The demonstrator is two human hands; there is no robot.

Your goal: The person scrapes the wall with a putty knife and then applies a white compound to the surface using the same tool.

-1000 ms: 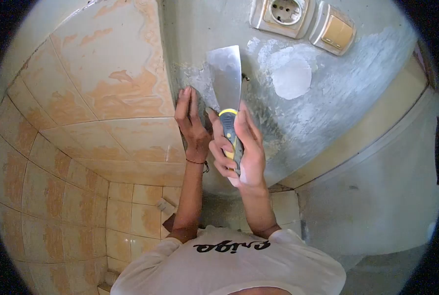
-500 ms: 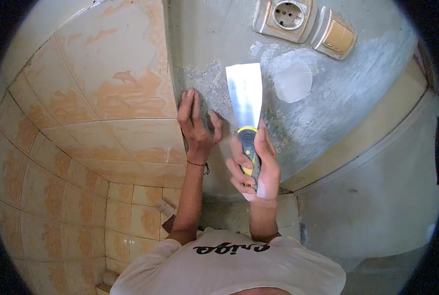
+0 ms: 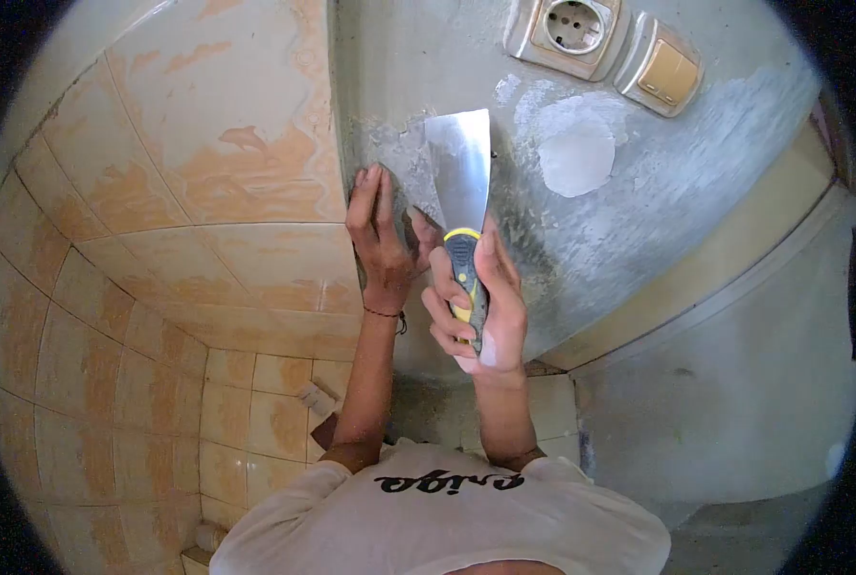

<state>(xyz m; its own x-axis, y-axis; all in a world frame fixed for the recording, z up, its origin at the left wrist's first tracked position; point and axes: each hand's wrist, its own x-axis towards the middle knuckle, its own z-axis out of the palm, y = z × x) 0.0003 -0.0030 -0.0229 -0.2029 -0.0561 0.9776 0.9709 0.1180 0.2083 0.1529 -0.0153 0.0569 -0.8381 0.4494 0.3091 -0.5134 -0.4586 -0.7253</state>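
Observation:
In my right hand point(image 3: 480, 311) is a putty knife point(image 3: 461, 163), its wide metal blade pointing up the grey wall point(image 3: 389, 57). My fingers wrap round its black and yellow handle. The blade overlaps a rough, scraped patch point(image 3: 394, 149) of the wall in this view. To the left, my left hand point(image 3: 387, 240) rests on the wall beside the edge of the tiles, fingers stretched upward and thumb apart, holding nothing. A smooth white filler patch point(image 3: 578, 158) lies on the wall to the right of the blade.
A power socket point(image 3: 573, 27) and a light switch point(image 3: 667, 75) are mounted on the wall at the upper right. Cream and orange tiles point(image 3: 246, 182) cover the left side. A door frame point(image 3: 696, 278) runs along the right, beside a pale door panel point(image 3: 725, 402).
My right hand has moved a little left and up with the putty knife, bringing it closer to my left hand. The left hand stays in place on the wall.

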